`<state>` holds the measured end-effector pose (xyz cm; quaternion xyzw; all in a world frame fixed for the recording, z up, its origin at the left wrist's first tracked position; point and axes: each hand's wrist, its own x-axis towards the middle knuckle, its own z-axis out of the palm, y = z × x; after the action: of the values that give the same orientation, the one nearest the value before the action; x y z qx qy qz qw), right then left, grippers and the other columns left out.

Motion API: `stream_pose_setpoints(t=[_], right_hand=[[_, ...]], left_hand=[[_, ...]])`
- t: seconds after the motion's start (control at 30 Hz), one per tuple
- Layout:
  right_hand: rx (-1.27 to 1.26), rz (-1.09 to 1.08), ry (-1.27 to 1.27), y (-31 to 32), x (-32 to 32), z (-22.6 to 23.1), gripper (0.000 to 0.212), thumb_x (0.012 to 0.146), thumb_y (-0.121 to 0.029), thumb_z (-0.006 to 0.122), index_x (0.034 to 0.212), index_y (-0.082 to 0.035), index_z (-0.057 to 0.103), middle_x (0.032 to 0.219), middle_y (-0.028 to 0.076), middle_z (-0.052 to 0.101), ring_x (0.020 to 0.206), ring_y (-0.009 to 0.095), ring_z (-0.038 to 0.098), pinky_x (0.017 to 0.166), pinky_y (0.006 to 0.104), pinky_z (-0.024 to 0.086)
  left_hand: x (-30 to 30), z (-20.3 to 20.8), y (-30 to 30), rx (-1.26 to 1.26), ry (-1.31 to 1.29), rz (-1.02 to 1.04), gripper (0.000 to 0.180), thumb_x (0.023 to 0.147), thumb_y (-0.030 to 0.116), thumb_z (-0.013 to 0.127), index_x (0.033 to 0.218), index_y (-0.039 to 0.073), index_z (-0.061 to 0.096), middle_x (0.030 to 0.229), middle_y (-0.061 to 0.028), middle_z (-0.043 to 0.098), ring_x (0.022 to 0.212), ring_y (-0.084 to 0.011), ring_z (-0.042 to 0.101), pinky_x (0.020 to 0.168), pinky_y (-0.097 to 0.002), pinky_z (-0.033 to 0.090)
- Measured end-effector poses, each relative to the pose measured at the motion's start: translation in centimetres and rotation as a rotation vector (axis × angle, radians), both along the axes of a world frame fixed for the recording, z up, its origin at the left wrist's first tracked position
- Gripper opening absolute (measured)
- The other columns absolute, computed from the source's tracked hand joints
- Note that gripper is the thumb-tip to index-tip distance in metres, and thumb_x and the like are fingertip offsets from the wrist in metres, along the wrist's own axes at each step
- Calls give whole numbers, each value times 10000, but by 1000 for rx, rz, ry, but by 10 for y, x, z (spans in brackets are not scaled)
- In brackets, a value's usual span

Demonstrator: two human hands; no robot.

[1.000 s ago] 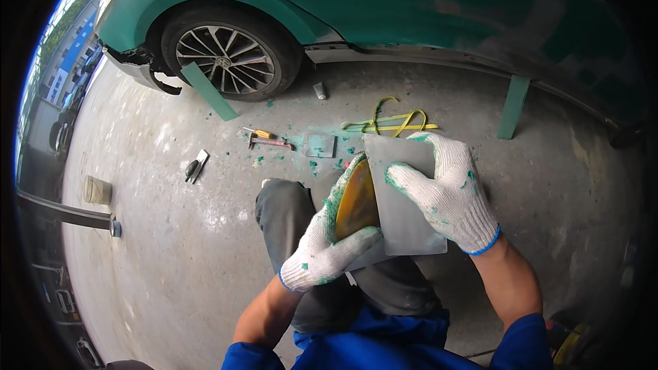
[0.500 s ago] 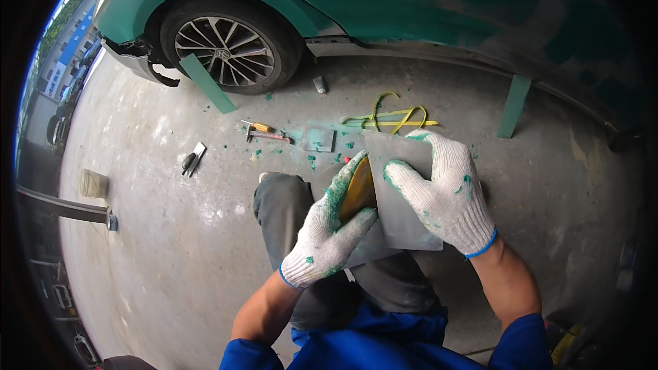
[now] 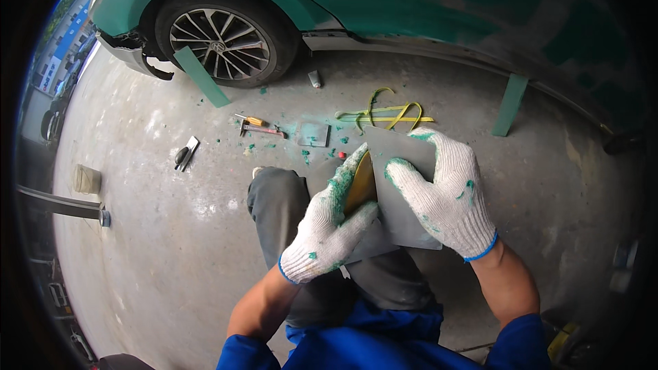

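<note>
My left hand (image 3: 330,219) and my right hand (image 3: 449,188) wear white knitted gloves smeared with green. Between them, above my knees, is a thin grey sheet (image 3: 392,195) that looks like sandpaper, bent along a line down its middle. The right hand pinches its right part, thumb on top and fingers behind the edge. My left hand grips the other part, with a yellow-brown surface (image 3: 359,185) showing between thumb and fingers. Whether that surface is the sheet's other face or a separate piece, I cannot tell. The left fingertips are partly hidden.
A green car with a wheel (image 3: 219,44) stands ahead. On the concrete lie a yellow strap (image 3: 394,113), a small plate (image 3: 314,134), a yellow-handled tool (image 3: 252,121), a red-handled tool (image 3: 267,131) and a scraper (image 3: 186,154). Two green strips (image 3: 202,79) lean against the car. A bucket (image 3: 87,179) stands left.
The whole view has shifted slightly, moving the floor things a little leftward. Both hands keep their grip on the sheet, and its right part is tilted slightly differently.
</note>
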<state>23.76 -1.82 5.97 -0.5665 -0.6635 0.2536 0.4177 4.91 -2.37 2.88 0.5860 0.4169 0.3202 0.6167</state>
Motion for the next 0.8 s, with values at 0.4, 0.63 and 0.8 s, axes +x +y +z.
stream_pose_setpoints(t=[0.4, 0.63, 0.8], right_hand=[[119, 49, -177, -2, 11, 1, 285, 823, -150, 712, 978, 83, 654, 785, 195, 673, 704, 306, 678, 652, 394, 545], [-6, -28, 44, -3, 3, -2, 308, 817, -159, 722, 967, 98, 642, 754, 197, 663, 680, 297, 676, 636, 391, 539], [390, -63, -381, -1, 7, -1, 310, 822, -157, 719, 967, 102, 632, 737, 198, 660, 671, 298, 675, 635, 393, 540]], left_hand=[[-5, 0, 5, -35, -90, -75, 724, 866, -25, 626, 1512, -5, 299, 1459, -172, 457, 1365, -213, 408, 1129, -334, 312], [-3, 0, 1, 121, 77, -65, 751, 853, -65, 640, 1516, 7, 294, 1457, -158, 459, 1338, -215, 436, 1111, -346, 343], [0, 5, 1, 214, 75, -65, 762, 841, -73, 632, 1517, 8, 290, 1439, -190, 471, 1340, -257, 449, 1112, -354, 345]])
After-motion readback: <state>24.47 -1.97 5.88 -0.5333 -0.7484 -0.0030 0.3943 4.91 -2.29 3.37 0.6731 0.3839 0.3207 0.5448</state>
